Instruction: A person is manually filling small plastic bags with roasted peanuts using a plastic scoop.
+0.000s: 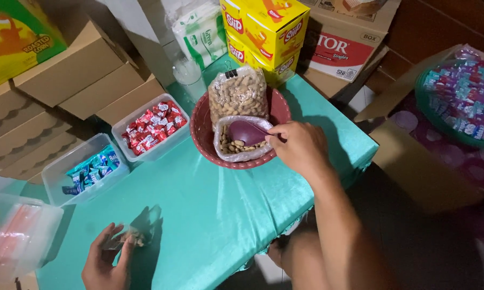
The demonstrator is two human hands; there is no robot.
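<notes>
**Scooping peanuts at the teal counter**

Right of centre, the right hand (301, 146) grips the handle of a maroon plastic scoop (247, 132), its bowl resting in an open clear bag of peanuts (236, 146) inside a round dark-red plastic basket (201, 131). A clipped, full bag of peanuts (237, 95) stands behind it. At the lower left, the left hand (105, 263) pinches a small clear plastic pouch (136, 232) holding a few nuts, above the counter (210, 215). Two clear tubs of red sweets (152, 127) and blue sweets (90, 169) sit at the left.
</notes>
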